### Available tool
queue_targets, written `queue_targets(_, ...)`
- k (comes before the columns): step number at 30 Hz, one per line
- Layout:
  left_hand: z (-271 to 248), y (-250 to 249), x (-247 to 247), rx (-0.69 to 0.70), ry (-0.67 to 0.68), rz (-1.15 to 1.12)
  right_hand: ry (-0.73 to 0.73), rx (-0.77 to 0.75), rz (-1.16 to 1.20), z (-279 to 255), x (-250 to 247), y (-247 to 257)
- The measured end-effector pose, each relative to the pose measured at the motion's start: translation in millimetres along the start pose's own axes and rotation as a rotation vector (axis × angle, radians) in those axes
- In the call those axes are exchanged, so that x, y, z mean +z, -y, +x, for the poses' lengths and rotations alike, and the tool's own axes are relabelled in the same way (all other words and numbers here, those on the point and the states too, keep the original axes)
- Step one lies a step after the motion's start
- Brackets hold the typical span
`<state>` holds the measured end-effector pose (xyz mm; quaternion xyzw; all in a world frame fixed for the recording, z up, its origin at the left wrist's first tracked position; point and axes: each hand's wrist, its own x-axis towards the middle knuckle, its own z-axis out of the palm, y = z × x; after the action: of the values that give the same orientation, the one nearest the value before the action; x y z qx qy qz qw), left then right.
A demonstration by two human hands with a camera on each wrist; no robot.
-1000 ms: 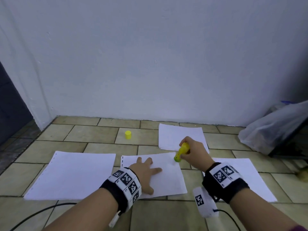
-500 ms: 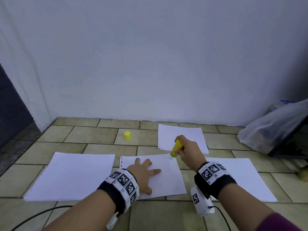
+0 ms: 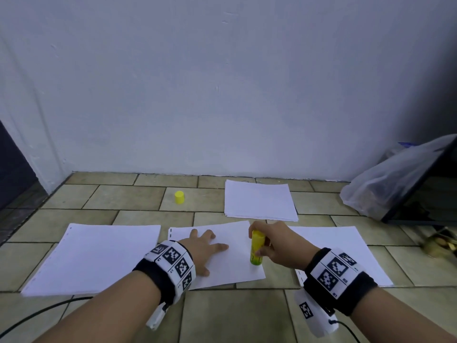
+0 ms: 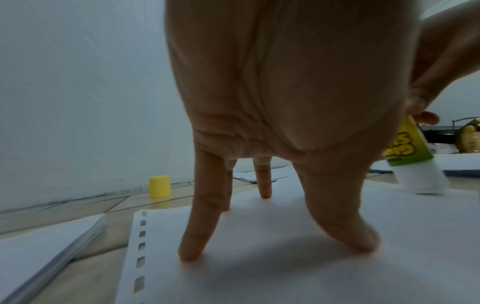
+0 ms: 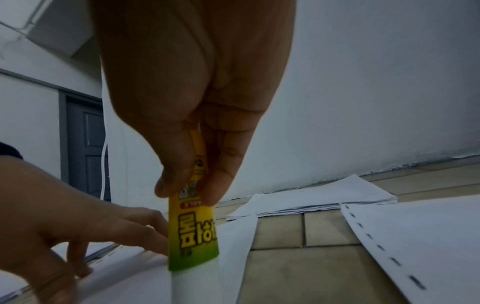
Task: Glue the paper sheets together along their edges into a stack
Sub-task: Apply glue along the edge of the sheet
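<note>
A white sheet with punched holes on its left edge lies on the tiled floor in front of me. My left hand presses it flat with spread, straight fingers. My right hand grips a yellow-green glue stick upright, its white tip down on the sheet's right edge. In the right wrist view the thumb and fingers pinch the glue stick. Its yellow cap stands apart on the floor behind.
A paper pile lies to the left, another sheet to the right, and a stack behind near the wall. A plastic bag and dark frame sit at far right. A cable runs at lower left.
My right hand has drawn the glue stick from the sheet's far right corner down along the right edge toward me. The left hand stays pressed on the sheet.
</note>
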<state>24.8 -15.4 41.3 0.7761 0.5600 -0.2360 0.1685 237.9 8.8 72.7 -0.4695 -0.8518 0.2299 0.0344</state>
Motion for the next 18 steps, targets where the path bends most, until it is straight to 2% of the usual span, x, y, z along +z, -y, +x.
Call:
queue_targets(4, -6, 0, -3, -0.001, 0.015, 0.078, 0.093, -0.024, -0.020, -4, -7, -3)
queue_targets(6, -11, -1, -5, 0.003, 0.045, 0.117, 0.098, -0.029, 0.059, -3, -15, -7)
queue_targets(10, -16, -1, -6, -0.021, 0.040, 0.126, -0.049, -0.002, 0.272, 0, -32, -16)
queue_targets(14, -15, 0, -4, -0.051, 0.033, 0.101, -0.176, 0.046, 0.348, 5, -46, -23)
queue_targets(18, -12, 2, 6, 0.059, -0.059, 0.046, -0.283, 0.119, 0.457, 11, -47, -26)
